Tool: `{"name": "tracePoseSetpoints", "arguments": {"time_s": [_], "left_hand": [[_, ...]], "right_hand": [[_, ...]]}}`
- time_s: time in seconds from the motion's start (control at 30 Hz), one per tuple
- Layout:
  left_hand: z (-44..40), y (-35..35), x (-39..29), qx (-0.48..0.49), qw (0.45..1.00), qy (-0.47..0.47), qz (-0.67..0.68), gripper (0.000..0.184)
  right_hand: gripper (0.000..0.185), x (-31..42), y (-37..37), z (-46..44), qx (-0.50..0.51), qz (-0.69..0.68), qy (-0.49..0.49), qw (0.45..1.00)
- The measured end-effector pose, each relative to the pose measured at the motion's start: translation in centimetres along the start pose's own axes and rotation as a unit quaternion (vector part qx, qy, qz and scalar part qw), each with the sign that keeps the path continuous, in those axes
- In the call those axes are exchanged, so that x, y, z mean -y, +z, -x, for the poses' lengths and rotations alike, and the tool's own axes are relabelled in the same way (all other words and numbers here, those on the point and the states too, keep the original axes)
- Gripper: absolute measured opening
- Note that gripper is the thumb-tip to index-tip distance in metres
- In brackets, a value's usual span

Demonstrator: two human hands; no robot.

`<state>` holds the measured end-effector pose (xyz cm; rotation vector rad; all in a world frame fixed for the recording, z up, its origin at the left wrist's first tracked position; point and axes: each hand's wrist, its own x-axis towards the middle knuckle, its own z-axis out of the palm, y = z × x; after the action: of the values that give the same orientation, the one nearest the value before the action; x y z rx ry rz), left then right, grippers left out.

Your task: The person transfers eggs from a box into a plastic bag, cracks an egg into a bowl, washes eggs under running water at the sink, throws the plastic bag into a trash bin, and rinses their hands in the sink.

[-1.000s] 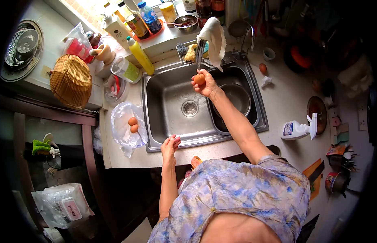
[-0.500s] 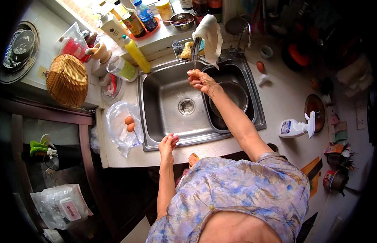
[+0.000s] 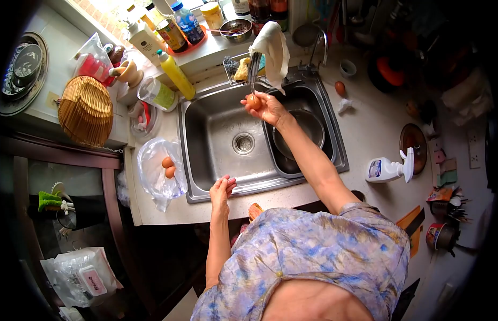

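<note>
A brown egg [image 3: 253, 101] is held in the fingers of my right hand [image 3: 271, 111], above the steel sink [image 3: 214, 134]. Water [image 3: 254, 72] runs down onto it from beneath a white cloth [image 3: 276, 51] hanging at the tap. My left hand [image 3: 221, 191] hovers at the sink's front rim, palm turned up, fingers loosely stretched and nothing in them. To its left, two more eggs [image 3: 168, 167] lie on a clear plastic bag [image 3: 151, 182]. A metal bowl [image 3: 308, 131] sits in the right basin, partly covered by my right forearm.
Another egg [image 3: 340, 88] and a small white cup [image 3: 347, 67] stand right of the sink. A spray bottle [image 3: 385, 169] is farther right. Behind the left basin leans a yellow bottle [image 3: 177, 75]. Bottles and a steel bowl [image 3: 236, 30] line the windowsill. A woven basket [image 3: 86, 112] is at left.
My right hand has turned and shifted slightly down, so the egg now shows under the running water. My left hand has stayed in nearly the same place.
</note>
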<state>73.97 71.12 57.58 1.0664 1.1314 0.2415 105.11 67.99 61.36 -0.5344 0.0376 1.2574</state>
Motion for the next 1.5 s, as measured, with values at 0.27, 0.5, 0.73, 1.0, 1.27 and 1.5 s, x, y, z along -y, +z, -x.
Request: {"name": "tracePoseSetpoints", "arguments": {"time_s": [0.27, 0.5, 0.73, 1.0, 1.27, 1.5], "left_hand": [[0.1, 0.2, 0.2, 0.001, 1.0, -0.007, 0.002, 0.03], [0.0, -0.2, 0.5, 0.001, 1.0, -0.016, -0.004, 0.029], [-0.7, 0.2, 1.0, 0.018, 1.0, -0.022, -0.013, 0.029], [-0.7, 0.9, 0.4, 0.022, 0.999, -0.026, -0.013, 0.03], [-0.4, 0.6, 0.6, 0.017, 0.999, -0.029, -0.012, 0.03], [-0.8, 1.7, 0.4, 0.009, 0.999, -0.043, -0.02, 0.027]], "right_hand": [[0.012, -0.8, 0.1, -1.1, -0.005, -0.03, 0.008, 0.999], [0.029, 0.3, -1.2, -1.6, 0.101, 0.064, 0.053, 0.991], [0.025, 1.1, 0.2, 0.9, 0.018, 0.174, -0.037, 0.984], [0.011, 2.6, -3.2, 3.0, -0.279, 0.307, -0.19, 0.89], [0.015, 8.0, -3.4, 2.7, -0.26, 0.347, -0.259, 0.863], [0.02, 6.8, -4.0, 7.1, -0.124, 0.457, -0.226, 0.852]]}}
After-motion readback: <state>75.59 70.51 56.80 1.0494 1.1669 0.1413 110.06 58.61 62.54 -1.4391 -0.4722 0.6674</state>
